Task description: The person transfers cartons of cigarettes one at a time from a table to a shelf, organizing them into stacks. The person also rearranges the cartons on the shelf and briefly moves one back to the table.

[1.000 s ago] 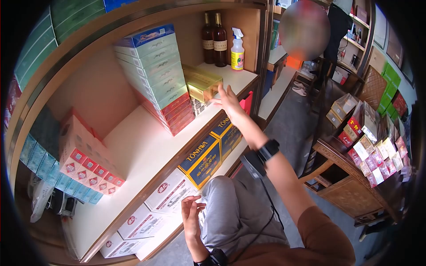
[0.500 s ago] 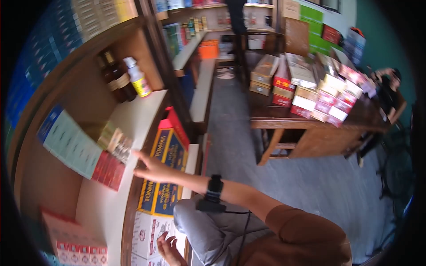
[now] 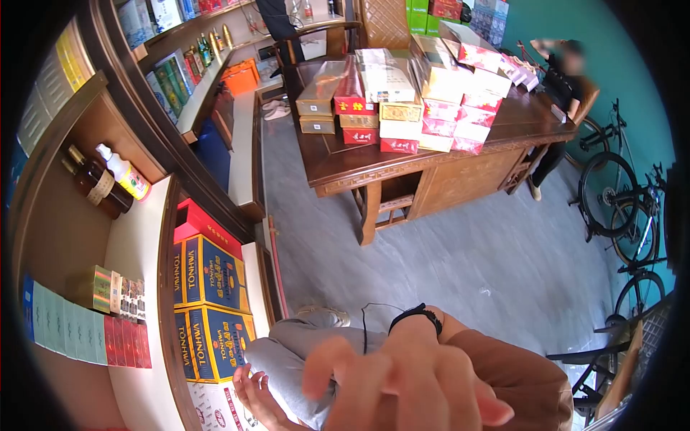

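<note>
My right hand point(image 3: 410, 384) is raised close to the camera, large and blurred. Its loosely bent fingers are apart, and nothing shows in them. A black band point(image 3: 418, 316) circles that wrist. Lower left, my left hand point(image 3: 260, 402) is beside my grey-trousered knee, fingers apart and holding nothing visible. It is nearest to the stacked blue-and-yellow TONHWA cartons point(image 3: 212, 343) and a white carton point(image 3: 215, 408) below them. On the shelf point(image 3: 133, 391) at left stands a row of pale green packs point(image 3: 68, 327) with red packs point(image 3: 128, 343) at its end. Small patterned packs point(image 3: 108, 289) stand behind.
Dark bottles point(image 3: 97, 188) and a white spray bottle point(image 3: 123, 172) stand farther along the shelf. A wooden desk point(image 3: 460, 176) carries stacked gift boxes point(image 3: 395, 108). A person point(image 3: 560, 79) sits beyond it. Bicycles point(image 3: 622, 201) line the right wall.
My right hand has left the small packs on the shelf and come back up in front of the camera. The view has turned right. My left hand stays low by the cartons.
</note>
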Demonstrator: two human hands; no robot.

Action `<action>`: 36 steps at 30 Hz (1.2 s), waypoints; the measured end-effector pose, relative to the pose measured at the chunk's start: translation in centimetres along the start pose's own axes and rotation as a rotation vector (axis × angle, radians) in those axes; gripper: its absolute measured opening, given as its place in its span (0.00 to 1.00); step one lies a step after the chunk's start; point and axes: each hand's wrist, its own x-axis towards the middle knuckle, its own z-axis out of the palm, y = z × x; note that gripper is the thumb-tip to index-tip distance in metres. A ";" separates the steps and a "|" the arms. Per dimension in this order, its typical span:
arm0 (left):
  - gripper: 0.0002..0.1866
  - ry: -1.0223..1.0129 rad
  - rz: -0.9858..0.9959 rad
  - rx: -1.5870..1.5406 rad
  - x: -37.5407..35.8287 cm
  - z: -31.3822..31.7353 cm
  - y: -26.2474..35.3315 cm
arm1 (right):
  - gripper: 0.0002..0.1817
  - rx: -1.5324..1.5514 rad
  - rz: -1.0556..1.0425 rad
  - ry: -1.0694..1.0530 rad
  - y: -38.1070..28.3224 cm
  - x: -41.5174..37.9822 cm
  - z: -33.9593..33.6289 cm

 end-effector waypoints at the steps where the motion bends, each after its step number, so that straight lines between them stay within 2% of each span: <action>1: 0.13 0.011 -0.010 -0.015 -0.1 0.9 0.0 | 0.24 -0.012 -0.102 -0.002 -0.3 0.3 0.4; 4: 0.14 -0.024 -0.004 -0.034 -0.4 0.4 -0.6 | 0.25 -0.024 -0.226 -0.002 -0.5 0.8 0.7; 9: 0.16 -0.223 0.120 -0.029 -0.7 -3.2 -1.9 | 0.25 0.033 -0.168 -0.004 -0.9 -0.7 0.9; 13: 0.18 -0.335 0.214 -0.047 -0.2 -4.4 -3.0 | 0.26 0.135 -0.036 -0.007 -1.2 -2.5 0.3; 16: 0.19 -0.391 0.272 -0.084 0.3 -4.7 -3.8 | 0.26 0.241 0.222 0.059 -1.2 -5.7 -1.0; 17: 0.19 -0.409 0.286 -0.094 0.4 -4.9 -4.0 | 0.27 0.187 0.288 0.102 -1.2 -5.5 -1.7; 19: 0.20 -0.425 0.306 -0.104 0.6 -5.3 -4.4 | 0.14 -0.549 0.277 0.149 -1.8 -4.6 -4.0; 21: 0.20 -0.411 0.270 -0.036 0.9 -5.8 -4.3 | 0.07 -0.722 0.588 0.281 -2.2 -7.8 -6.0; 22: 0.16 -0.246 0.119 -0.015 0.6 -5.1 -3.7 | 0.06 -0.783 0.662 0.366 -2.4 -9.6 -7.3; 23: 0.16 -0.250 0.118 -0.021 0.7 -4.9 -3.6 | 0.06 -0.840 0.735 0.452 -2.6 -11.7 -8.8; 25: 0.11 -0.122 0.057 -0.030 0.6 -4.7 -3.6 | 0.07 -0.937 0.802 0.696 -3.0 -16.2 -13.3; 27: 0.10 -0.078 0.035 -0.077 0.6 -4.3 -3.2 | 0.08 -0.989 0.803 0.948 -3.5 -17.4 -16.7; 29: 0.10 0.004 -0.012 -0.165 0.6 -3.8 -2.8 | 0.08 -1.064 0.797 1.017 -3.7 -17.5 -19.0; 31: 0.10 0.019 0.005 -0.177 0.2 -3.5 -2.5 | 0.09 -1.124 0.822 1.007 -3.4 -19.1 -21.7; 35: 0.12 0.120 0.019 -0.145 -0.1 -3.3 -2.4 | 0.33 -1.893 0.695 0.705 -2.4 -18.5 -26.2; 36: 0.12 0.122 0.020 -0.147 -0.2 -3.2 -2.3 | 0.35 -1.911 0.627 0.728 -2.4 -17.8 -27.0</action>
